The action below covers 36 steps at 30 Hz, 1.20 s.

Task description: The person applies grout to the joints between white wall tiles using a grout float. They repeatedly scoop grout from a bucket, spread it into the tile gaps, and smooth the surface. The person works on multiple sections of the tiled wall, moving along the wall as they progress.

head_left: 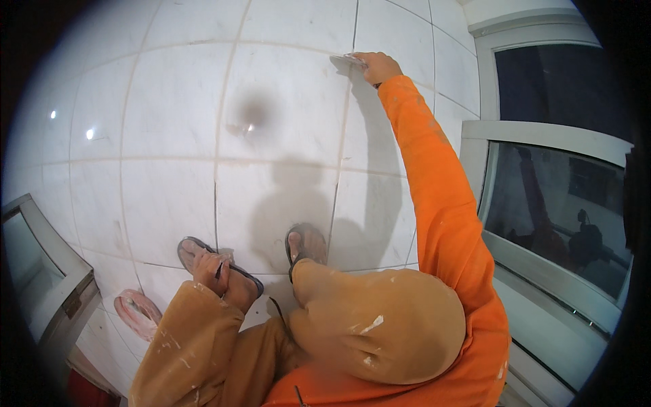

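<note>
My right hand (381, 68), at the end of an orange sleeve, grips a thin, pale flat tool (342, 62) against the white tiles at a grout line near the top. My left hand (210, 273) is low, over my sandalled left foot (242, 289) and beside the paint-marked brown trouser leg; its fingers are curled, and whether the dark bit among them is something held is unclear. My right foot (306, 241), also in a dark sandal, stands on the tiles (169, 102), which have pale brown and dark joints.
A white-framed glass panel (542, 210) runs along the right, with dark glass and reflections. At lower left are another framed glass panel (34, 271) and a pink coiled item (129, 302) on the floor, with a red object (88, 386) partly visible below them.
</note>
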Available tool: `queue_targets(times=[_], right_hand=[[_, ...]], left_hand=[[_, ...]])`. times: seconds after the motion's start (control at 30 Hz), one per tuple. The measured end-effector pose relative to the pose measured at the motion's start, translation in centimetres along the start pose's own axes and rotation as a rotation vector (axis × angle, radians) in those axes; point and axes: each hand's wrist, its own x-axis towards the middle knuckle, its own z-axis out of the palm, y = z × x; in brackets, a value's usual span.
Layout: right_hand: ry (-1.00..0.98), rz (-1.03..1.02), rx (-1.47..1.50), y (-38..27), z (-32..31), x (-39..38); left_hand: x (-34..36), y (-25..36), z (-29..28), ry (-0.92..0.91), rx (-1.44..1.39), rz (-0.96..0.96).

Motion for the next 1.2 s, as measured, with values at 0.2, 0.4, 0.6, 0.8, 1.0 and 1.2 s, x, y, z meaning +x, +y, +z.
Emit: queue_targets(times=[0.2, 0.4, 0.6, 0.8, 1.0, 1.2], right_hand=[[0.036, -0.201, -0.119, -0.4, 5.5, -4.7], [0.018, -0.231, -0.058, -1.0, 7.0, -13.0], [0.032, -0.079, -0.046, 0.2, 0.5, -6.5], [-0.045, 0.021, -0.008, 0.3, -0.3, -0.1], [-0.151, -0.261, -0.059, -1.2, 1.1, -6.0], [-0.113, -0.383, 0.057, -2.9, 4.0, -19.3]], left_hand=[[0.6, 0.8, -0.2, -0.025, -0.004, -0.014], [0.6, 0.8, -0.6, -0.037, -0.028, -0.046], [0.8, 0.5, -0.6, -0.068, -0.023, -0.030], [0.9, 0.4, -0.5, -0.082, 0.016, -0.030], [0.5, 0.9, -0.5, -0.071, 0.008, -0.069], [0.9, 0.8, -0.5, -0.045, 0.001, -0.058]])
